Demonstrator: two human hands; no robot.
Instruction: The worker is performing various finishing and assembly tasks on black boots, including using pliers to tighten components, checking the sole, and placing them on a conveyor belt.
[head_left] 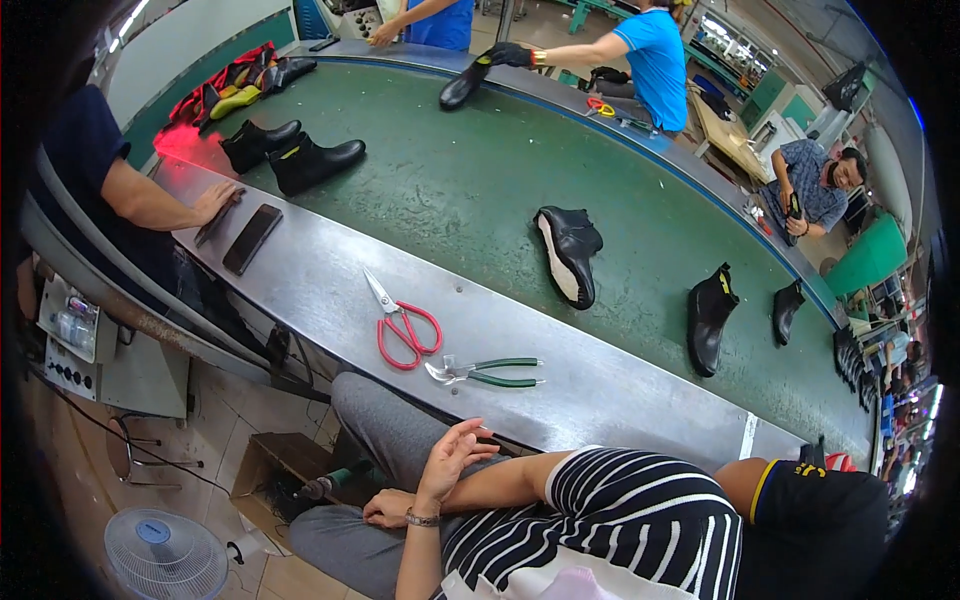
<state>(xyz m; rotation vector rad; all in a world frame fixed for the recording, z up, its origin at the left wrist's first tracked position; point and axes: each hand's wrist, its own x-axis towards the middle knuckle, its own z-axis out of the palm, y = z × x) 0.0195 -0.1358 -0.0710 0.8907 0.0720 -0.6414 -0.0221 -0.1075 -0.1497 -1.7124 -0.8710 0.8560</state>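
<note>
My left hand [455,455] is raised in front of my striped shirt, fingers apart and holding nothing, with a bracelet at the wrist. Below it, my right hand [385,508] rests loosely on my grey-trousered thigh, also with nothing in it. Both are just short of the steel bench edge [560,400]. Nearest on the bench are green-handled pliers [485,372] and red-handled scissors [405,330]. Beyond them, a black ankle boot [570,250] lies on its side on the green conveyor belt [450,190].
Two more black boots [708,318] [787,312] stand on the belt at right, and a pair [300,155] at the far left. A co-worker's hand [215,200] rests beside a dark phone [252,238]. Across the belt a person holds a boot [465,85]. A fan [165,555] stands on the floor.
</note>
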